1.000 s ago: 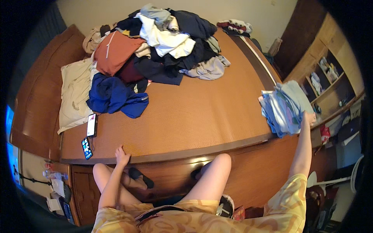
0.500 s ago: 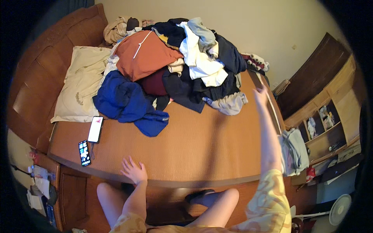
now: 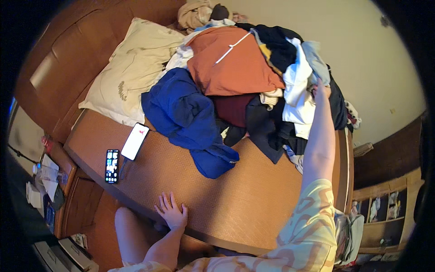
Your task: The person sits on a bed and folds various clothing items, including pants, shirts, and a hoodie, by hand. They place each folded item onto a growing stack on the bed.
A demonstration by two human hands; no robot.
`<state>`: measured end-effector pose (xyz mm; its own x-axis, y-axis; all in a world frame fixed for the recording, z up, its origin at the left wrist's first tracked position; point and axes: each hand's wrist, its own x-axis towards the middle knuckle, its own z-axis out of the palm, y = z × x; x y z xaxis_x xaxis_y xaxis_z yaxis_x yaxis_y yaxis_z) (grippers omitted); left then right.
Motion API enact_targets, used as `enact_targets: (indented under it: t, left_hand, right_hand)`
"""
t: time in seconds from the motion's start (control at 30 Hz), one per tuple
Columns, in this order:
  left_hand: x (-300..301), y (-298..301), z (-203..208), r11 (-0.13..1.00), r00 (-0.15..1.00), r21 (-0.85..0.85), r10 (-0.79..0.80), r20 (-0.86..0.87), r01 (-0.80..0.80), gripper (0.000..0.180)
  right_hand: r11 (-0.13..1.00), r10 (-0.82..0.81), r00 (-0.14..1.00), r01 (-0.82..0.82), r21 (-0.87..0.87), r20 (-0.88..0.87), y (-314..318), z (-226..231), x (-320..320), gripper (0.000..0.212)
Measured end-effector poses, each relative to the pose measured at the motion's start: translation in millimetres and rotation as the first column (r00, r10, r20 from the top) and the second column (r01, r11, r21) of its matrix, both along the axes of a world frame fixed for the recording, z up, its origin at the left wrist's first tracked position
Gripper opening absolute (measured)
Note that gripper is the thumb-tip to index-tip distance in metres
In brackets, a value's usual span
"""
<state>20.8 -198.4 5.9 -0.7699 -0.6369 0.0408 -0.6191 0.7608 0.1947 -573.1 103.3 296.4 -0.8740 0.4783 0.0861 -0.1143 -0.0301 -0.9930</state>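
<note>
My left hand (image 3: 174, 215) lies on the front edge of the brown mat (image 3: 253, 199), fingers spread, holding nothing. My right arm is stretched far out to the right side of a big heap of clothes. At its end, my right hand (image 3: 322, 91) is closed on a light grey garment (image 3: 316, 56) lying on top. Beside that hand a white garment (image 3: 297, 86) hangs down the heap. An orange garment (image 3: 231, 65) with a white drawstring covers the middle, and a blue garment (image 3: 186, 106) spills onto the mat. Dark clothes (image 3: 265, 133) lie below.
Two lit phones, one white-screened (image 3: 135, 141) and one with icons (image 3: 112, 166), rest at the mat's left, near a beige pillow (image 3: 131, 68). A wooden headboard (image 3: 68, 54) stands behind. Open shelves (image 3: 385, 213) are at the right.
My right hand has gone from beyond the heap's right side to the grey garment on top. My view has turned and come nearer the heap. My left hand still rests on the mat edge.
</note>
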Motion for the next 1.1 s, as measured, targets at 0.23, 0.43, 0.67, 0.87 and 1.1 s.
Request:
enact_targets:
  t: [0.23,0.43,0.67,0.87,1.1]
  left_hand:
    - [3,1,6,0.999,1.0,-0.039,0.015,-0.015,-0.016,0.065]
    - [-5,7,4,0.999,0.997,-0.049,0.0,-0.078,-0.003,0.065]
    - [2,4,4,0.996,0.996,-0.091,-0.003,-0.094,-0.005,0.064]
    - [6,2,-3,0.997,0.997,-0.07,0.02,-0.069,-0.025,0.064]
    - [10,-1,-9,0.994,0.994,-0.101,0.017,-0.106,-0.028,0.063]
  right_hand:
    - [0.996,0.087,0.986,-0.087,0.007,-0.142,-5,23,17,0.008]
    - [0.965,0.219,0.835,-0.111,0.236,-0.504,47,212,51,0.007]
    - [0.836,0.536,0.754,-0.412,0.363,-0.378,51,223,189,0.011]
    - [0.628,0.41,0.906,-0.364,0.688,0.105,39,89,413,0.029]
    - [0.936,0.323,0.932,-0.34,0.088,0.165,12,-18,563,0.021]
